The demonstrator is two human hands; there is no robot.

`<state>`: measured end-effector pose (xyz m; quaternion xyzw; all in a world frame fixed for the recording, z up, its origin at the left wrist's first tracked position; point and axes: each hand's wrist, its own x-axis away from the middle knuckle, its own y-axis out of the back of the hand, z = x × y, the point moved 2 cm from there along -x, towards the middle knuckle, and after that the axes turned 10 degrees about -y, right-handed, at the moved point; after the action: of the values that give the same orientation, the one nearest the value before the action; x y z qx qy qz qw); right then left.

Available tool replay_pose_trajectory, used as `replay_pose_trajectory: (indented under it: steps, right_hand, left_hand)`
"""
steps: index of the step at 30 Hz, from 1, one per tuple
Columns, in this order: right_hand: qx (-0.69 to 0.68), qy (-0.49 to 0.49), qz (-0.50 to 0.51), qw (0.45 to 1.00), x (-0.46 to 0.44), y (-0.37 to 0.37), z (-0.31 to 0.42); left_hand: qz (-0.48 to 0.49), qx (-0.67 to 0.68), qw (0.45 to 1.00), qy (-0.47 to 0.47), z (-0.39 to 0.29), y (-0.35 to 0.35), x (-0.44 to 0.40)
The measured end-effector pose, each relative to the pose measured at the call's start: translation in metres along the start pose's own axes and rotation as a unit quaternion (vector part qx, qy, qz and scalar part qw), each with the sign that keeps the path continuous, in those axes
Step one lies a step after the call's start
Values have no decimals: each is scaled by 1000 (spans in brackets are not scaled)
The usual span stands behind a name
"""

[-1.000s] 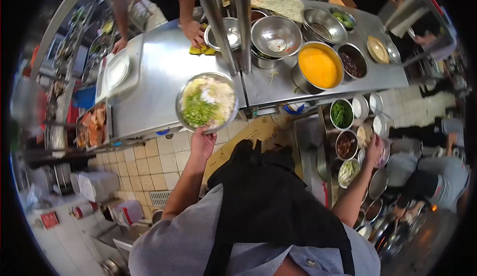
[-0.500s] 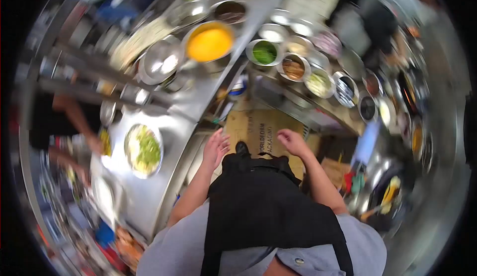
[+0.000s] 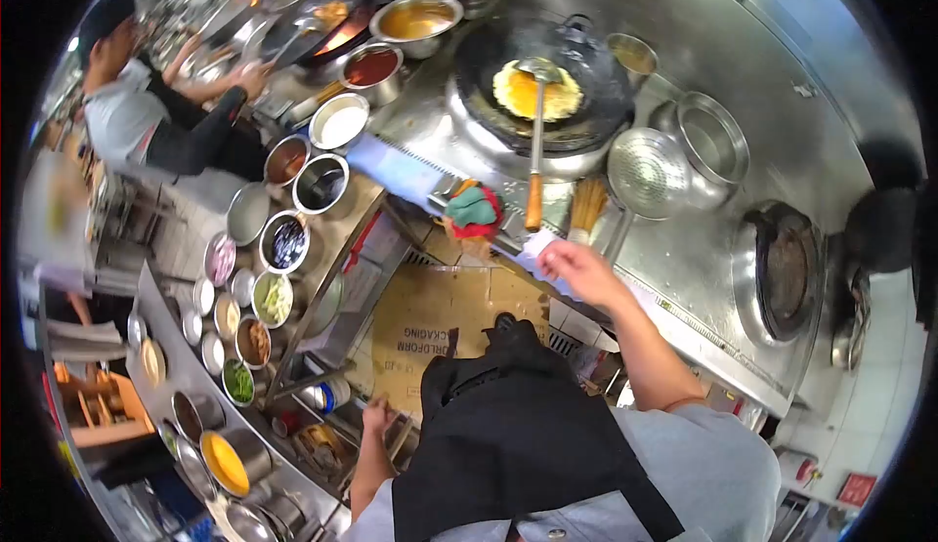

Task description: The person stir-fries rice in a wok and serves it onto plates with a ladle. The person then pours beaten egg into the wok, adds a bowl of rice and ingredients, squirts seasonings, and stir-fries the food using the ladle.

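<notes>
My right hand [image 3: 578,271] is over the stove's front edge, its fingers loosely bent and partly apart. Just beyond its fingertips is the wooden handle of a ladle [image 3: 535,176]; a small gap separates them. The ladle's bowl rests in a black wok [image 3: 479,68] on yellow egg [image 3: 562,101]. A pale patch [image 3: 537,243] lies at my fingertips; whether it is paper, cloth or glare is unclear. My left hand [image 3: 376,415] hangs low at my left side with curled fingers, nothing visible in them, near a shelf under the counter.
A bamboo brush [image 3: 587,204], a perforated strainer [image 3: 649,173], a metal pot [image 3: 713,139] and folded cloths [image 3: 472,208] are around the wok. Bowls of ingredients, including chopped greens [image 3: 238,382], line the left counter. A co-worker [image 3: 147,117] works at another wok. Cardboard [image 3: 420,303] covers the floor.
My view has swung right, from the ingredient counters to the stove with the wok. My right hand has reached forward to the ladle handle; my left hand has dropped and its fingers have curled.
</notes>
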<state>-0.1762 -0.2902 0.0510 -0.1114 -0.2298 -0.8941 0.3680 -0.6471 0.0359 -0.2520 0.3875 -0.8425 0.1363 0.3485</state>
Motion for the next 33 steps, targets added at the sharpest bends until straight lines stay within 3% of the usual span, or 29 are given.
replay_pose_trajectory:
  steps: [2, 4, 5, 8, 10, 13, 14, 16, 17, 18, 19, 20, 21, 22, 24, 25, 26, 27, 29, 30, 31, 32, 33]
  right_hand:
    - [-8, -32, -95, 995, 7, 43, -5]
    - [17, -46, -155, 987, 15, 61, 10]
    - [47, -61, -205, 976, 16, 66, 16]
    - [136, -46, -173, 974, -12, 55, 31]
    - [213, 1, -173, 962, -53, 36, 24]
    - [223, -78, -134, 962, -81, 19, 46]
    - [228, -88, -129, 961, -98, 11, 36]
    - [238, -101, -156, 953, -114, 8, 31]
    - [174, -115, -196, 958, -115, 15, 26]
    - [105, -130, -235, 957, -114, 26, 17]
    - [160, -115, -295, 935, -114, 43, 10]
    - [197, -213, -271, 918, -101, 61, 24]
    - [137, -157, -346, 915, -92, 73, 10]
    - [178, -156, -369, 899, -82, 81, 5]
    - [241, -198, -367, 877, -60, 84, 8]
    - [256, -239, -338, 873, -49, 76, 12]
    - [217, -260, -322, 884, -35, 56, 30]
    - [184, -273, -310, 892, -25, 39, 45]
    - [119, -179, -314, 925, -16, 2, 30]
    - [121, -177, -316, 924, -20, -4, 45]
    - [-121, -197, -271, 934, -27, -11, 65]
    - [-356, -206, -210, 887, -32, -19, 77]
    - [-357, -202, -214, 887, -47, -8, 71]
  left_hand:
    - [16, -116, 992, -41, -50, -38, -44]
    - [28, -332, 931, -150, -82, -81, -107]
    - [55, -360, 916, -170, -106, -112, -122]
    - [160, -406, 861, -261, -179, -210, -153]
    - [201, -380, 880, -204, -209, -259, -181]
    - [189, -555, 782, -211, -251, -300, -192]
    - [196, -557, 778, -213, -267, -313, -182]
    - [121, -525, 827, -161, -294, -339, -142]
    - [122, -450, 875, -129, -288, -350, -151]
    - [121, -376, 914, -94, -278, -351, -171]
    - [316, -332, 850, -259, -246, -353, -224]
    - [491, -274, 725, -397, -225, -333, -263]
    - [397, -311, 849, -160, -222, -336, -252]
    - [319, -223, 917, -87, -247, -342, -190]
    - [314, -406, 825, -236, -241, -321, -190]
    - [300, -485, 781, -254, -235, -298, -190]
    - [313, -464, 789, -254, -225, -273, -197]
    - [304, -526, 755, -245, -207, -249, -218]
    - [285, -622, 689, -238, -198, -209, -229]
    - [273, -657, 660, -241, -204, -191, -222]
    - [295, -637, 677, -222, -202, -172, -223]
    - [317, -618, 691, -202, -198, -145, -226]
    - [393, -661, 588, -252, -185, -119, -243]
